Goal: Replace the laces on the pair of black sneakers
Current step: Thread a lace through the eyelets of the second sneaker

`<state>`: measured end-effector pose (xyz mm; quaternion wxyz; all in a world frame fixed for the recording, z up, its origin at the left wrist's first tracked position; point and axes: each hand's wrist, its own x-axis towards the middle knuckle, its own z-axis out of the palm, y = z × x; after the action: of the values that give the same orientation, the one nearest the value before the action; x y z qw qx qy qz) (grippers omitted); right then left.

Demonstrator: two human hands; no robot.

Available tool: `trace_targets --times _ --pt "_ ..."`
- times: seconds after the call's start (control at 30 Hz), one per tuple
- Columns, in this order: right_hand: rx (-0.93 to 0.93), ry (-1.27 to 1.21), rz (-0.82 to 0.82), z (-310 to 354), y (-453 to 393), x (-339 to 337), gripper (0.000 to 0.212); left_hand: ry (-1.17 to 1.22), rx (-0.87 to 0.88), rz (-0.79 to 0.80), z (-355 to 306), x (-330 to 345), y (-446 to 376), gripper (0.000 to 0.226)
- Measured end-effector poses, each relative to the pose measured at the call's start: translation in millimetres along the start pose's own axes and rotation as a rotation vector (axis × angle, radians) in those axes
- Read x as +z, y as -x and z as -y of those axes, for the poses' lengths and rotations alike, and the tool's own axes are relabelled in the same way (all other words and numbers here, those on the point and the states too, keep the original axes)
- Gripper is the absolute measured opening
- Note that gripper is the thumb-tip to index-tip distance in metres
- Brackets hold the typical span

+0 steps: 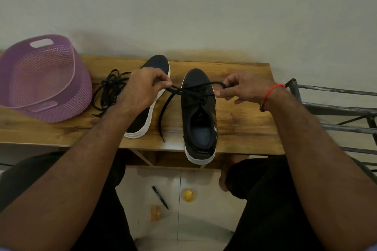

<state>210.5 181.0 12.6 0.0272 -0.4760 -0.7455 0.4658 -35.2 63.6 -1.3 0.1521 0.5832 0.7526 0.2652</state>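
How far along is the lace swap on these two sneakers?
Roughly halfway. The right sneaker looks laced through its eyelets. Both hands, left and right, pinch its lace, apparently tying it. The left sneaker, partly hidden by the arm, shows no lace. A loose lace pile lies beside the basket.

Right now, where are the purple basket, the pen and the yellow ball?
purple basket (67, 63): head view, on its right wall.
pen (160, 197): head view, on the middle of its barrel, on the floor.
yellow ball (188, 195): head view, on its middle.
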Motion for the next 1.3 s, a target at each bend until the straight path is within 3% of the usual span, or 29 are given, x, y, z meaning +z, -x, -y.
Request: trace_targets --times 0.17,0.27,0.33,0.53,0.67,0.73,0.8,0.9,0.97,1.07,1.17,1.23,1.3 --pt "0.151 0.219 0.125 -7 6 -8 0.018 -0.092 -0.021 -0.022 2 0 3 0.018" --pt "0.215 0.211 0.147 -10 4 -2 0.015 -0.155 -0.067 -0.014 -1 5 5 0.020" --pt "0.233 0.009 0.042 -10 3 -2 0.010 -0.184 -0.068 0.014 -2 7 7 0.022" --pt "0.139 -1.163 -0.197 -3 7 -26 0.015 -0.329 -0.017 0.017 -3 6 10 0.024" --pt "0.170 -1.417 -0.498 -17 -1 -36 0.032 -0.349 0.044 0.020 -2 10 10 0.023" --pt "0.142 -1.504 -0.584 -19 -4 -38 0.029 -0.346 0.072 0.034 0 14 10 0.020" --pt "0.096 -1.550 -0.586 -14 -3 -38 0.016 -0.375 0.095 0.051 2 19 10 0.021" --pt "0.067 -1.491 -0.575 -9 -2 -37 0.051 -0.381 0.115 0.044 1 28 13 0.035" --pt "0.089 -1.407 -0.574 -8 -3 -37 0.059 -0.332 0.176 0.021 -3 32 15 0.036" --pt "0.119 -1.286 -0.607 -8 -5 -32 0.018 -0.220 0.302 0.004 -11 37 18 0.030" --pt "0.103 -1.187 -0.590 -9 -5 -31 0.044 -0.238 0.347 0.006 -16 40 21 0.038" --pt "0.092 -1.160 -0.545 -3 -2 -28 0.041 -0.277 0.353 -0.003 -18 42 22 0.039" --pt "0.066 -1.092 -0.516 2 0 -25 0.024 -0.264 0.362 -0.017 -18 42 23 0.037"
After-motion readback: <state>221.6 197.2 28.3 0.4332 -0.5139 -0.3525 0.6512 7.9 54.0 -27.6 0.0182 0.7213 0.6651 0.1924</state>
